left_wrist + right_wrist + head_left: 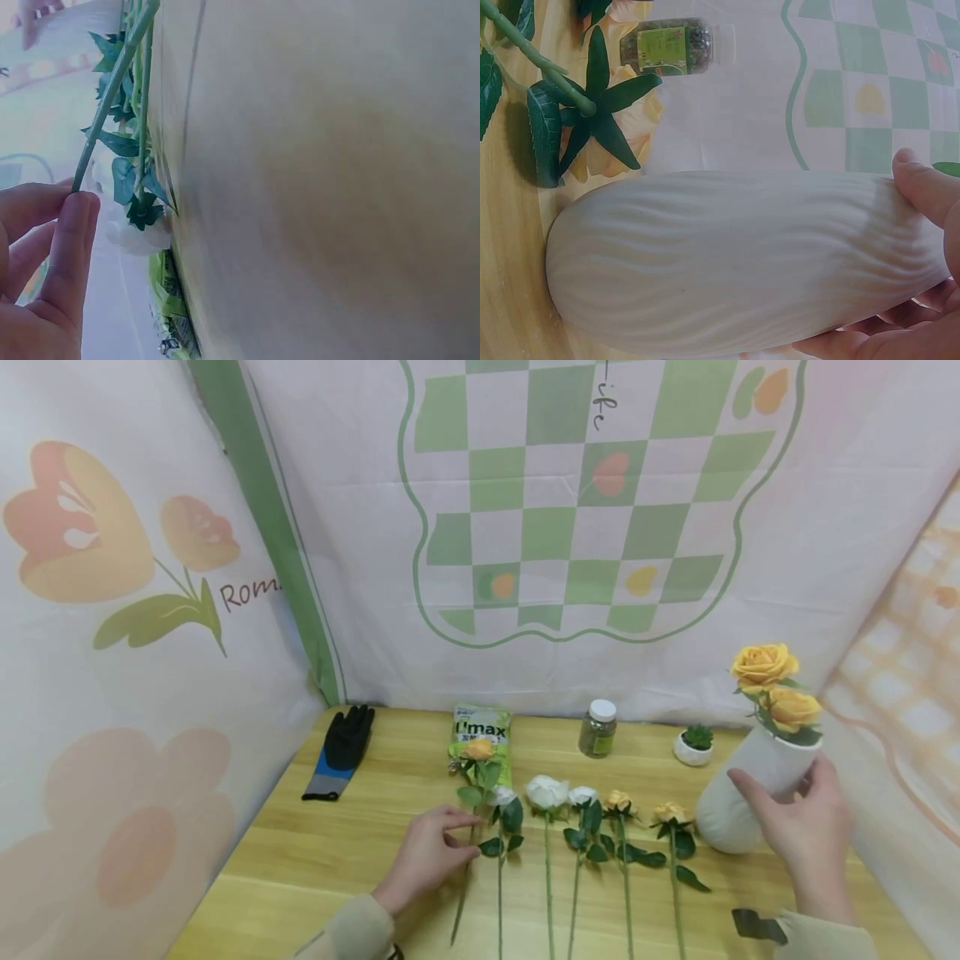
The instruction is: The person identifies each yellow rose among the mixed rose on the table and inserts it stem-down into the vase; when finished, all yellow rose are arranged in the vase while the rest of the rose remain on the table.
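My left hand (433,850) pinches the green stem of an orange-yellow rose (477,749) between thumb and fingers. In the left wrist view that stem (105,112) slants up from the fingertips, above the table. My right hand (813,827) grips a white ribbed vase (738,797) near its rim, thumb on one side and fingers on the other. Two yellow roses (763,667) stand in the vase. Its rounded base meets the tabletop in the right wrist view. Between the hands lie a large white rose (547,792), smaller white roses (582,795) and pale yellow roses (672,814), stems toward me.
At the back of the wooden table (277,877) are a green Umax bag (482,720), a white-lidded jar (597,731) and a small potted succulent (693,746). A black and blue glove (345,747) lies at the left. Printed cloth walls (360,568) surround the table.
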Demonstrator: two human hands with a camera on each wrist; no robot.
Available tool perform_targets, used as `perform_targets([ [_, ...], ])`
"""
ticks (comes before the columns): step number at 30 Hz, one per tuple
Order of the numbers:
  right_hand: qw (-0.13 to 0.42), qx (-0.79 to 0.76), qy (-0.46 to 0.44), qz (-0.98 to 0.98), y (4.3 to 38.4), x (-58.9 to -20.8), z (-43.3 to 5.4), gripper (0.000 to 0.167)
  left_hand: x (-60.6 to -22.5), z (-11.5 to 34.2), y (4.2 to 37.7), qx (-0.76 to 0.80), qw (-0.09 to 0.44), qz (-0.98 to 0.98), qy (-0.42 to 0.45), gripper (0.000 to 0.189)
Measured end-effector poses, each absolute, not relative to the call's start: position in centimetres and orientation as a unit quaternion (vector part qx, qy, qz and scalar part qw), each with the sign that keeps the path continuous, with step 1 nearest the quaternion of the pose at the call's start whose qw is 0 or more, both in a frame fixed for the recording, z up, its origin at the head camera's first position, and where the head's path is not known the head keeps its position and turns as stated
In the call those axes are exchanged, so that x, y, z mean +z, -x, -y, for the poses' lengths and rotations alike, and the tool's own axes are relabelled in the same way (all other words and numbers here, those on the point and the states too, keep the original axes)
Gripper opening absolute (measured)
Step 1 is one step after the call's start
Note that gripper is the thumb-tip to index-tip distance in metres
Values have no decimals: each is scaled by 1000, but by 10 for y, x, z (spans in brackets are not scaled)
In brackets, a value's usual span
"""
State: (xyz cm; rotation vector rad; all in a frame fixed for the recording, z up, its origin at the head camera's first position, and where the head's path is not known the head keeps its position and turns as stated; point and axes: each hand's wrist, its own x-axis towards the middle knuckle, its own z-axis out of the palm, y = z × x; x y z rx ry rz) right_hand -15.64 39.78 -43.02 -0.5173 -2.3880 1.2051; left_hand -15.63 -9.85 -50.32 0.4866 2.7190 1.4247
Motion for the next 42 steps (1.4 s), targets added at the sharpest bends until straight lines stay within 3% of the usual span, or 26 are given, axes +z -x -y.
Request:
perform_targets([
  [23, 200, 438, 182, 857, 156, -430, -398, 110, -435, 52, 200, 495, -82, -831, -240, 46],
  [42, 201, 446, 178, 854, 155, -430, -399, 110, -346, -83, 242, 504, -244, -684, -467, 40],
])
